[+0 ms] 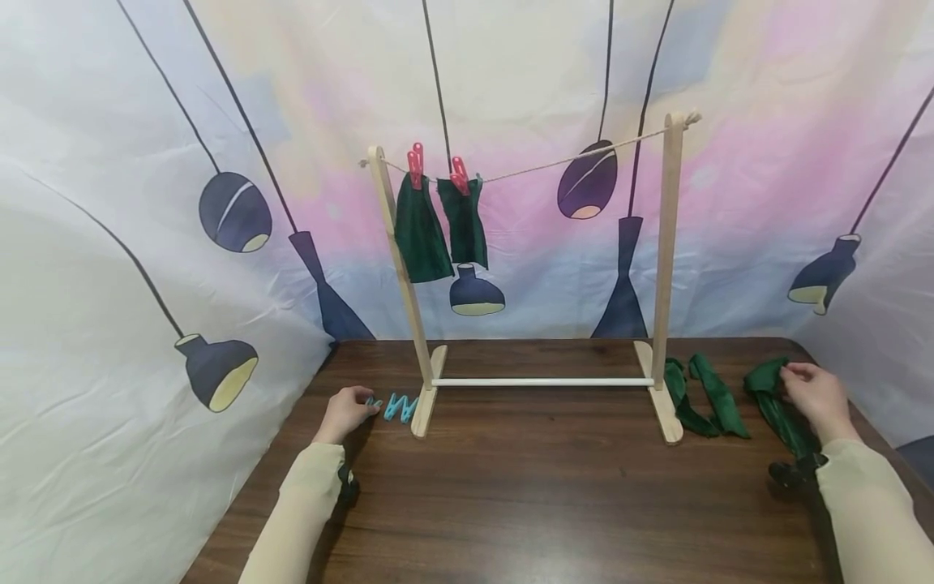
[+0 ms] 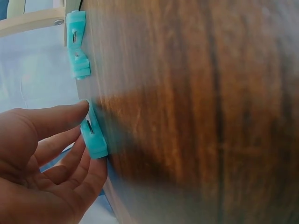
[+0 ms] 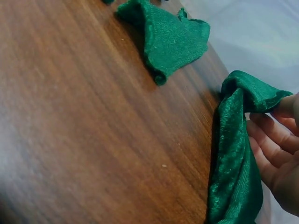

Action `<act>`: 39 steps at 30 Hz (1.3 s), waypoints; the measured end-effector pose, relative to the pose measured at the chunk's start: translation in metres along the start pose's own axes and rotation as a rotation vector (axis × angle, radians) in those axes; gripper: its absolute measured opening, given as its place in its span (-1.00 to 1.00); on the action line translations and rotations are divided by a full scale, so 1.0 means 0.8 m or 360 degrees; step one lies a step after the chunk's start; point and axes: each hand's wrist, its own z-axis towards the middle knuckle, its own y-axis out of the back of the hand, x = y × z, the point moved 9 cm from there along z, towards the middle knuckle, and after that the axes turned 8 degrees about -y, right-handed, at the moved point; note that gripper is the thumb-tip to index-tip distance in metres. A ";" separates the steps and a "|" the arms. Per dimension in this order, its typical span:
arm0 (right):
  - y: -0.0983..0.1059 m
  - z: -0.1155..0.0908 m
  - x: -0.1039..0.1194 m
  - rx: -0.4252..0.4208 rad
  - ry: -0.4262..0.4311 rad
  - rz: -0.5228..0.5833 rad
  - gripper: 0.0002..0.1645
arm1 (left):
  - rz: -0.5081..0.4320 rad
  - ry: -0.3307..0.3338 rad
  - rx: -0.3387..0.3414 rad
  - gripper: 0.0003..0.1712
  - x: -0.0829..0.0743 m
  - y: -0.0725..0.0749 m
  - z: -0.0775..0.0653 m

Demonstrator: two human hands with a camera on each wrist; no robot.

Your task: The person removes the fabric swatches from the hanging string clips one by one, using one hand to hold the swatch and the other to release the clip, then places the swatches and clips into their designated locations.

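Observation:
At the left side of the table my left hand (image 1: 345,412) pinches a light-blue clothespin (image 2: 96,135) between thumb and fingers. More light-blue clothespins (image 1: 400,408) lie just right of it, by the rack's foot. On the far right, my right hand (image 1: 817,396) holds the upper corner of a long, twisted green velvet cloth (image 3: 233,154); the rest of the cloth trails on the table. Another green cloth (image 1: 718,397) lies bent beside the rack's right foot. Two green cloths (image 1: 422,235) hang at the line's left end under red clothespins (image 1: 459,176).
A wooden drying rack (image 1: 667,259) stands at the back of the brown table (image 1: 554,495), with a rope (image 1: 558,166) strung between its posts and a white bar (image 1: 543,382) low down. Behind and beside it hangs a curtain (image 1: 525,73) printed with lamps.

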 end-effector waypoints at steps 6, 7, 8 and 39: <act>-0.002 -0.001 -0.001 0.0013 -0.0017 -0.0017 -0.30 | -0.0040 0.0053 0.0017 -0.56 0.005 -0.004 0.000; -0.002 -0.001 -0.001 0.0014 -0.0016 -0.0022 -0.29 | -0.0038 0.0060 0.0022 -0.56 0.005 -0.005 0.000; -0.002 -0.001 -0.001 0.0015 -0.0008 -0.0023 -0.29 | -0.0042 0.0074 0.0023 -0.56 0.007 -0.007 0.000; -0.013 -0.002 -0.006 0.0088 -0.0046 -0.0118 -0.08 | -0.0063 0.0056 -0.0012 -0.55 0.017 -0.009 0.004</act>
